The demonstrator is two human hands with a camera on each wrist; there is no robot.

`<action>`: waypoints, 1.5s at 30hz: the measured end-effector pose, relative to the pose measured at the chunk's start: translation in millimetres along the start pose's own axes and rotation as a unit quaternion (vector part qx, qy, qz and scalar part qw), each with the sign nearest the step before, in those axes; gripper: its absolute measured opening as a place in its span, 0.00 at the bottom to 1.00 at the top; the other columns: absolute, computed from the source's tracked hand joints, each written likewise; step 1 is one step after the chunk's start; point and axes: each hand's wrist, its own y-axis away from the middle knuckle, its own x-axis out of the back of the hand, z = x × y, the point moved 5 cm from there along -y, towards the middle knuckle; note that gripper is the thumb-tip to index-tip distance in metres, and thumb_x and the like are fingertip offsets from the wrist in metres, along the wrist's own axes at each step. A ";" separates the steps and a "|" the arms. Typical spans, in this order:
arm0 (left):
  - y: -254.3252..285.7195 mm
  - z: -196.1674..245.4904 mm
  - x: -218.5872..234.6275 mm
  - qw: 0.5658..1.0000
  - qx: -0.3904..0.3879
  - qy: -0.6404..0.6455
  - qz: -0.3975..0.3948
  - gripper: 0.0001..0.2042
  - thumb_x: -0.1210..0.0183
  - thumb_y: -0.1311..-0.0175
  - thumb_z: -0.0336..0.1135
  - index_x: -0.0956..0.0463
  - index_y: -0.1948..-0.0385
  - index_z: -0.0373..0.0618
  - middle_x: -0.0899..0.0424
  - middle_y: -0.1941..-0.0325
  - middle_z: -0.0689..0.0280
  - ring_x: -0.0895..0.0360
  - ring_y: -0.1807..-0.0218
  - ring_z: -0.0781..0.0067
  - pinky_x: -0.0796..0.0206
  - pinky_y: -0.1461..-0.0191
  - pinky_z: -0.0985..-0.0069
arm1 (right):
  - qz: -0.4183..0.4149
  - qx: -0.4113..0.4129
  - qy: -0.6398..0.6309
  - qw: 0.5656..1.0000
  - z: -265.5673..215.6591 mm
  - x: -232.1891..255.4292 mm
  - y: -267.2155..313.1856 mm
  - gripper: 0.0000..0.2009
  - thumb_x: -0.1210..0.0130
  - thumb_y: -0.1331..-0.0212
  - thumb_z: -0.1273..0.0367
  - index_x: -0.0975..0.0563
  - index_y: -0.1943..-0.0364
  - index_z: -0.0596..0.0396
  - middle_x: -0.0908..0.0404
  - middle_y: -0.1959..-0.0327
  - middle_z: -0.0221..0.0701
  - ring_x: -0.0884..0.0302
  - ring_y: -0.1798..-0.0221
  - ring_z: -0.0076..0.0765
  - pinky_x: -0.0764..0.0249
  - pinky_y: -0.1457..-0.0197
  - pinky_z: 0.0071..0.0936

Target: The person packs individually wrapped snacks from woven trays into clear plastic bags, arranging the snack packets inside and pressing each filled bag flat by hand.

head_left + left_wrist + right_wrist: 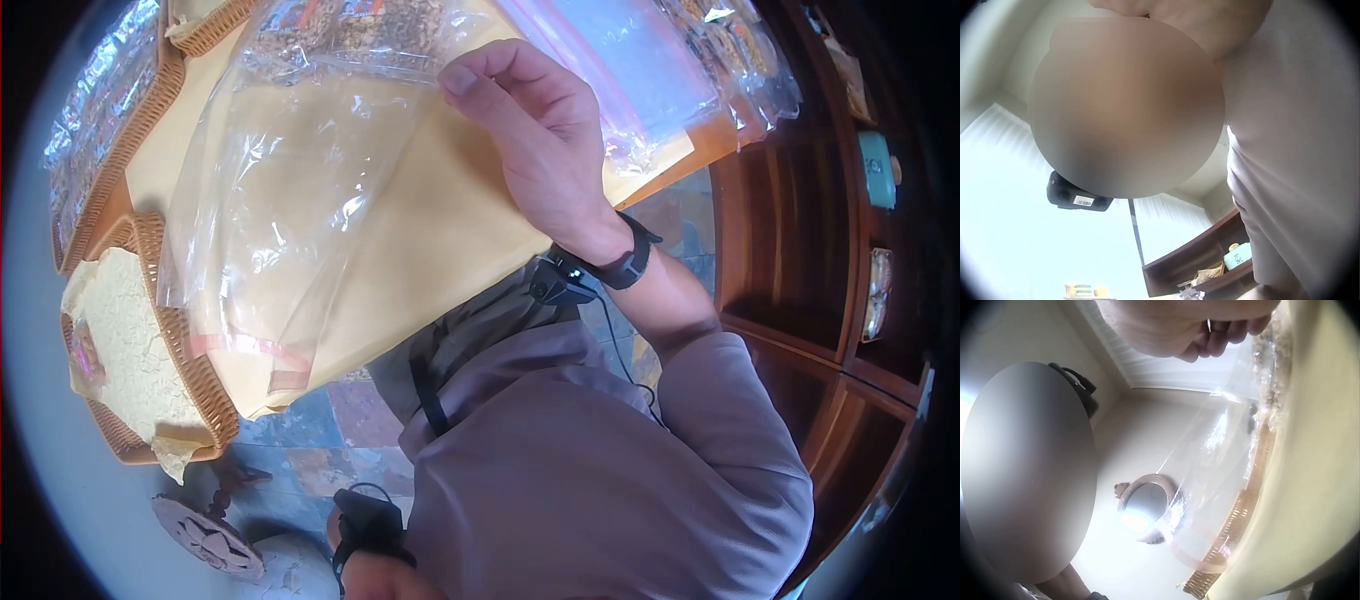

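A large clear plastic bag [270,190] spreads over the yellow-covered table [440,230], a pinkish strip along its near end. My right hand [550,140] pinches its edge between thumb and fingertips. In the right wrist view, the bag [1210,444] slopes down from below the curled fingers of the right hand [1191,325]. Packs of brown, crumbly food [350,40] show at the bag's far end. My left hand [385,580] is low by my body, away from the table, its fingers cut off by the frame edge. Only part of the left hand [1204,19] shows in the left wrist view.
A paper-lined wicker basket [205,370] is at the table's left corner, with another basket of shiny packs [95,130] behind it. Clear pink-edged bags [640,80] lie at the far right beside more packs [740,50]. Wooden shelves [785,240] stand on the right.
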 end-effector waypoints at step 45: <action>20.0 -21.6 8.7 0.998 0.039 0.033 0.037 0.21 0.41 0.31 0.27 0.33 0.39 0.36 0.31 0.35 0.59 0.39 0.33 0.61 0.42 0.31 0.53 | -0.008 -0.018 -0.006 1.000 0.4 -0.4 1.4 0.07 0.36 0.33 0.69 0.18 0.60 0.60 0.18 0.69 0.21 0.27 0.65 0.12 0.32 0.61 0.16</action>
